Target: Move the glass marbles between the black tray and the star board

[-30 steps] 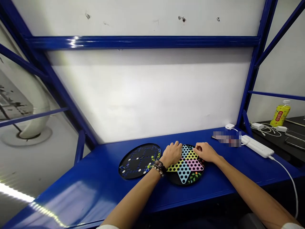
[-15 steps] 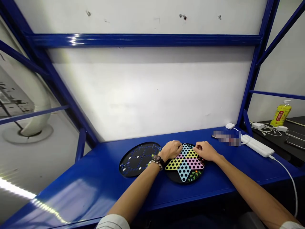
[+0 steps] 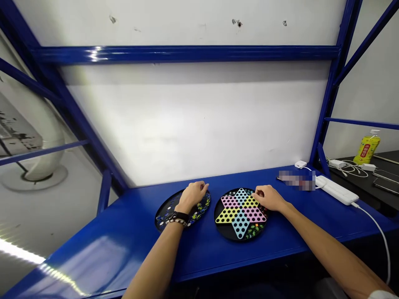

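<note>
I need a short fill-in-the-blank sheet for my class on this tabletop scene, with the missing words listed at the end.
1. The right hand is at the edge of the Chinese checkers board, whose colours form a six-pointed ____.
2. The left hand is over another round board, whose background is ____.
3. The drink bottle has a ____ cap.

Missing words: star; black; white.
</note>
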Tool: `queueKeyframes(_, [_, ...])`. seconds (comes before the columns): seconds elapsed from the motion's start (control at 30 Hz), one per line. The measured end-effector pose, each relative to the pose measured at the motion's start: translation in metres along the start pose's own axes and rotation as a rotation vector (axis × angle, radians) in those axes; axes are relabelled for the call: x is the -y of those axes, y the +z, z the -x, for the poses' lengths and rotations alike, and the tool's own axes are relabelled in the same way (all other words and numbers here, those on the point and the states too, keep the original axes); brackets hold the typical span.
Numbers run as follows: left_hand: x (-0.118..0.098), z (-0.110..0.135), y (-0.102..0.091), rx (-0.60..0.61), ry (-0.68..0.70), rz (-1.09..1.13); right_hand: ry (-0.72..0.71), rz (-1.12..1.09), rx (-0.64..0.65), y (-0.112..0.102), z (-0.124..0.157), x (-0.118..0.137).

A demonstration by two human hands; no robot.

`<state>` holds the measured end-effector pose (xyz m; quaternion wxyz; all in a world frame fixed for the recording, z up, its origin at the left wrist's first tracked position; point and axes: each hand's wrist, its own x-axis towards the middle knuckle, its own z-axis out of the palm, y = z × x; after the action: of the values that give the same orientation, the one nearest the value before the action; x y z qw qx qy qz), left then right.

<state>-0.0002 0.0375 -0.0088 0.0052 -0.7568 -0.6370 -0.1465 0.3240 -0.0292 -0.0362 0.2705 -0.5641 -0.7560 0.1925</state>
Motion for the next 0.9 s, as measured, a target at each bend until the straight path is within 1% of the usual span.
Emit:
queueKeyframes(0.07, [0.013, 0.005, -0.002, 0.077, -0.019, -0.007, 0.002, 0.006, -0.004, 0.000, 0.000, 0.000])
queueKeyframes(0.1, [0.015, 0.008, -0.003, 0.107, -0.021, -0.016, 0.003, 0.006, -0.002, 0.000, 0.000, 0.000])
queueKeyframes(0.17, [0.012, 0.012, -0.005, 0.129, -0.026, -0.057, 0.008, 0.005, 0.002, 0.000, 0.000, 0.000])
queueKeyframes(0.2, [0.007, 0.014, -0.005, 0.115, -0.021, -0.083, 0.008, 0.005, 0.002, 0.000, 0.000, 0.000])
queueKeyframes(0.27, [-0.012, 0.018, -0.004, 0.040, 0.028, -0.105, 0.006, 0.005, 0.003, -0.001, 0.000, 0.000])
queueKeyframes(0.33, [-0.036, 0.021, 0.002, -0.021, 0.154, -0.064, 0.003, 0.007, 0.003, -0.001, 0.000, 0.000])
queueKeyframes(0.37, [-0.048, 0.023, 0.006, -0.020, 0.239, -0.030, 0.000, 0.007, 0.003, -0.001, 0.000, 0.000])
queueKeyframes(0.43, [-0.070, 0.024, 0.017, 0.031, 0.406, 0.002, -0.010, 0.008, 0.007, -0.001, 0.000, 0.001])
queueKeyframes(0.47, [-0.078, 0.025, 0.022, 0.059, 0.467, -0.005, -0.015, 0.008, 0.009, -0.001, 0.000, 0.001])
queueKeyframes(0.53, [-0.087, 0.025, 0.030, 0.091, 0.529, -0.047, -0.022, 0.005, 0.018, -0.002, 0.000, 0.002])
queueKeyframes(0.63, [-0.088, 0.025, 0.033, 0.082, 0.526, -0.098, -0.019, 0.003, 0.025, -0.003, 0.001, 0.003])
queueKeyframes(0.77, [-0.088, 0.025, 0.030, 0.032, 0.513, -0.159, -0.016, -0.003, 0.037, -0.004, 0.001, 0.004])
queueKeyframes(0.83, [-0.090, 0.022, 0.029, 0.034, 0.530, -0.176, -0.019, -0.008, 0.035, -0.004, 0.001, 0.003])
queueKeyframes(0.9, [-0.092, 0.015, 0.028, 0.052, 0.575, -0.173, -0.024, -0.012, 0.031, -0.003, 0.001, 0.002])
